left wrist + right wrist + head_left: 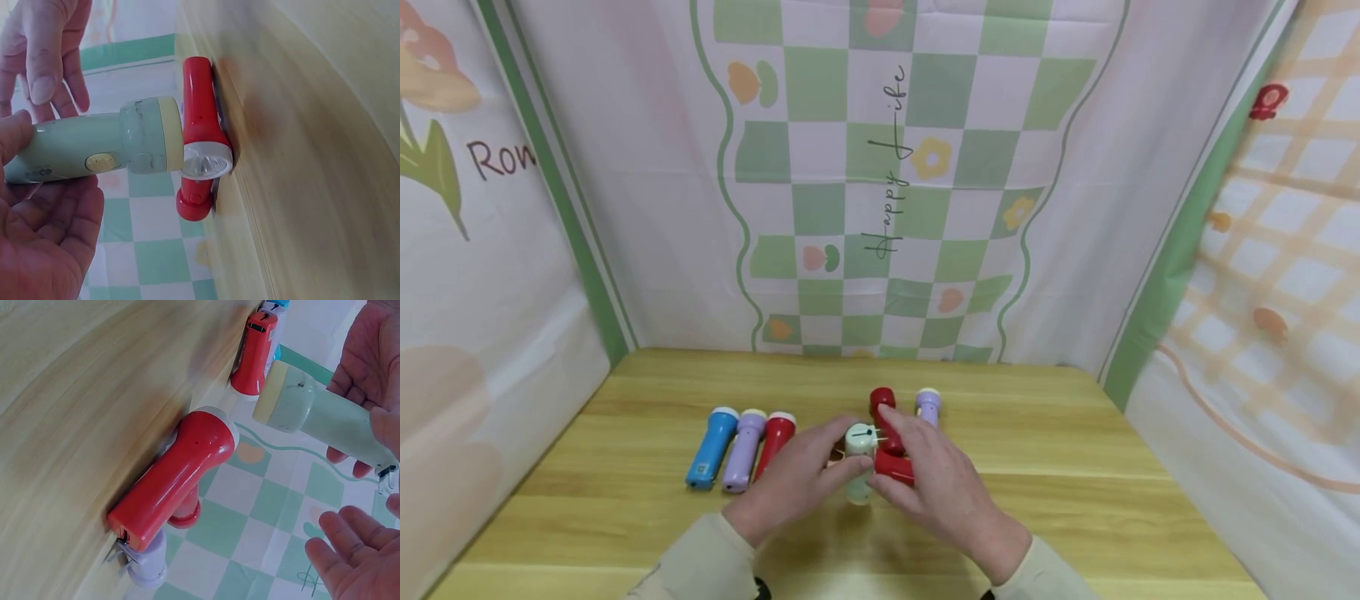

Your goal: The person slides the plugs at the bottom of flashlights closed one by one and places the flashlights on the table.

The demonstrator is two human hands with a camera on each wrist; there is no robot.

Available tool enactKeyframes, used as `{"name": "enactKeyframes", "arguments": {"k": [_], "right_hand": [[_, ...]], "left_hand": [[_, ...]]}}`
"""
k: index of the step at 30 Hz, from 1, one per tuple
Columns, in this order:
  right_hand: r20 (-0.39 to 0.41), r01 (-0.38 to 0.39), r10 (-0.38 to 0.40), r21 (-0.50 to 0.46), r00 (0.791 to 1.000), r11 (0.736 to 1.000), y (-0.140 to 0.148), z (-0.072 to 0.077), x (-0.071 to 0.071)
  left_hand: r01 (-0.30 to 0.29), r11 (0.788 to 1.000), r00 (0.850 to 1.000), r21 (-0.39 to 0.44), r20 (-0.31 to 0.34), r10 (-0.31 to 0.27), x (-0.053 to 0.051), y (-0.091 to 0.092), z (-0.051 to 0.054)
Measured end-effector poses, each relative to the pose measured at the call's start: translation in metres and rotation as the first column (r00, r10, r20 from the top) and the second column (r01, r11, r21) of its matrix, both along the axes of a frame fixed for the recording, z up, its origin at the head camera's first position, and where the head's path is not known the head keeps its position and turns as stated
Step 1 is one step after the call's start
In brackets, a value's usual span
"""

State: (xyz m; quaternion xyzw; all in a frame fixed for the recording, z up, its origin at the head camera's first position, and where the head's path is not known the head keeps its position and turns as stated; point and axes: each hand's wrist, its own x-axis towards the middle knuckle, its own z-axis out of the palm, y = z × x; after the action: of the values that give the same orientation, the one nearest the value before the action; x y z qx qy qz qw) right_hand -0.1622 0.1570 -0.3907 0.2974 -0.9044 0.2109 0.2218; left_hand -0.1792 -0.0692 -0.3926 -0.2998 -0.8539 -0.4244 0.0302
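Observation:
A pale green flashlight (pixel 860 467) hangs above the table, its cream lens end pointing down. My left hand (pixel 801 471) grips its upper part between thumb and fingers, as the left wrist view (pixel 50 231) confirms. Thin metal plug prongs (pixel 387 480) stick out at its tail end. Beside it is my right hand (pixel 951 487), its fingers spread and bent a little around empty space; the right wrist view shows its palm (pixel 369 562) apart from the flashlight. Under the right hand lies a red flashlight (pixel 178 475), also with prongs out at its tail.
Behind lie another red flashlight (pixel 882 400) and a lilac flashlight (pixel 928 404), both partly hidden by the right hand. At left, a blue flashlight (pixel 711 450), a lilac one (pixel 745 450) and a red one (pixel 777 437) lie side by side on the wooden table (pixel 1060 467). Printed curtains surround the table.

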Motion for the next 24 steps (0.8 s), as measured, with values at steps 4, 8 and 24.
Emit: {"name": "enactKeyframes", "arguments": {"k": [4,8,24], "right_hand": [[0.005,-0.006,0.006,-0.017,1.000,1.000,-0.0013,-0.0002,0.0004],[-0.001,-0.012,0.012,-0.023,1.000,1.000,-0.0024,-0.0006,0.0007],[-0.021,-0.076,0.075,-0.067,0.997,0.995,-0.0036,-0.0017,0.0015]], "left_hand": [[0.045,0.998,0.998,0.035,0.037,-0.046,0.0012,0.0019,0.0000],[0.070,0.995,0.995,0.066,0.071,-0.075,0.0028,0.0034,-0.0003],[0.061,0.995,0.993,0.074,0.100,-0.068,0.0079,0.0067,0.0009]]}}
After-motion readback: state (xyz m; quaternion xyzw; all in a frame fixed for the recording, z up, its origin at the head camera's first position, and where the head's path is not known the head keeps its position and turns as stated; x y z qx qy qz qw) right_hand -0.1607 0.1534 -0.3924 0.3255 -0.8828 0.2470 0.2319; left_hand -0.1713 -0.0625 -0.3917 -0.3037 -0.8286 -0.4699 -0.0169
